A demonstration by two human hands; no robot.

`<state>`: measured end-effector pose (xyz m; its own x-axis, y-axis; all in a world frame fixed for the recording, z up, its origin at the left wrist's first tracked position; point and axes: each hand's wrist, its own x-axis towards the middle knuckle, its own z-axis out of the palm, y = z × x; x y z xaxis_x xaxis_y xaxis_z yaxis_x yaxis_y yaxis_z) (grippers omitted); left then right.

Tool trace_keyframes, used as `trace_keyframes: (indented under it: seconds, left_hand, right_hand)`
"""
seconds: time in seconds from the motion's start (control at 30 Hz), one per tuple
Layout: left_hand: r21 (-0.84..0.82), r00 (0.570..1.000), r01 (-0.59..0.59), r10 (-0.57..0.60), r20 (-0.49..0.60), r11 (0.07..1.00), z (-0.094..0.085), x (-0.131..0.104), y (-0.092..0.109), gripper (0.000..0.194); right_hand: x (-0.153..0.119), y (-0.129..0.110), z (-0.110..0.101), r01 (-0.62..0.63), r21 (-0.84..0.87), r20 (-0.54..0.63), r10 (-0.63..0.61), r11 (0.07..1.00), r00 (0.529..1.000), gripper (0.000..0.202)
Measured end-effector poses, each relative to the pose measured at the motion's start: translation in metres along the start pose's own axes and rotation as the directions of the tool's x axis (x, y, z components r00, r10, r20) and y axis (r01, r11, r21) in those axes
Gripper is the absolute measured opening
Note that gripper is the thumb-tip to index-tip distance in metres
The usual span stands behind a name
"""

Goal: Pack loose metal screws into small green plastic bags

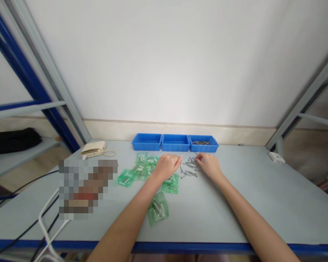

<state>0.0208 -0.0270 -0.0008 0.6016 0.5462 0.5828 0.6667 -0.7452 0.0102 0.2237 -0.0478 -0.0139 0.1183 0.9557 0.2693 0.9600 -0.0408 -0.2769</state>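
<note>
My left hand (167, 165) rests palm down on the grey table (251, 196), partly over several green plastic bags (138, 169) filled with screws, its fingers loosely curled toward a scatter of loose screws (190, 168). Across that pile my right hand (209, 164) has its fingertips pinched at the pile's far edge; whether a screw sits between them is too small to tell. Another green bag (157, 209) lies nearer me beside my left forearm.
Three blue bins stand in a row at the back: left (147, 142), middle (175, 142) and right (203, 143), the right one holding screws. A beige device (93, 149) with a cord sits at back left. White and black cables (47, 222) run along the left. A small white part (276, 157) lies far right.
</note>
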Motion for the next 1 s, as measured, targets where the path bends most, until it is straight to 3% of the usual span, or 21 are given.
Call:
trace_keyframes:
  seconds: [0.07,0.13,0.2,0.27,0.33,0.4,0.53,0.67,0.73,1.0]
  left_hand:
    - [-0.003,1.000,0.020,-0.020,0.024,1.000,-0.001,0.001,0.001,0.049]
    - [-0.003,0.997,0.062,-0.062,0.054,0.998,-0.002,0.001,0.002,0.045]
    - [0.002,0.993,0.086,-0.086,0.086,0.996,0.000,0.001,0.001,0.035]
    - [0.012,0.991,0.060,-0.061,0.119,0.998,0.002,0.001,-0.001,0.030]
    - [0.031,0.990,0.002,-0.007,0.144,1.000,0.003,0.000,-0.004,0.028]
    - [0.054,0.986,-0.042,0.033,0.160,0.998,0.003,0.000,-0.005,0.024]
    - [0.072,0.983,-0.067,0.054,0.174,0.995,-0.003,0.001,-0.002,0.027]
    - [0.053,0.987,-0.006,-0.002,0.162,0.999,-0.004,0.001,0.001,0.035]
    - [0.031,0.986,0.025,-0.029,0.166,0.999,-0.004,0.001,0.002,0.037]
    - [-0.064,0.979,0.089,-0.076,0.187,0.994,-0.004,0.002,0.005,0.035]
  right_hand:
    - [0.000,-0.001,-0.002,0.030,0.062,-0.042,-0.027,0.998,0.999,0.017]
    - [0.001,-0.004,-0.001,0.095,0.239,-0.063,-0.082,0.966,0.995,0.015]
    - [0.000,-0.010,0.002,0.162,0.529,-0.031,-0.171,0.833,0.985,0.019]
    - [-0.001,-0.018,0.007,0.156,0.773,0.009,-0.257,0.615,0.966,0.025]
    - [-0.004,-0.026,0.011,0.122,0.876,0.020,-0.290,0.466,0.957,0.027]
    - [-0.005,-0.031,0.012,0.105,0.902,0.015,-0.274,0.419,0.962,0.026]
    - [-0.005,-0.028,0.005,0.109,0.880,0.030,-0.284,0.463,0.958,0.025]
    - [-0.005,-0.023,-0.005,0.254,0.681,-0.015,-0.333,0.687,0.943,0.022]
    - [-0.007,-0.024,-0.007,0.299,0.595,-0.042,-0.343,0.746,0.939,0.022]
    - [-0.010,-0.029,-0.005,0.337,0.475,-0.043,-0.361,0.813,0.932,0.022]
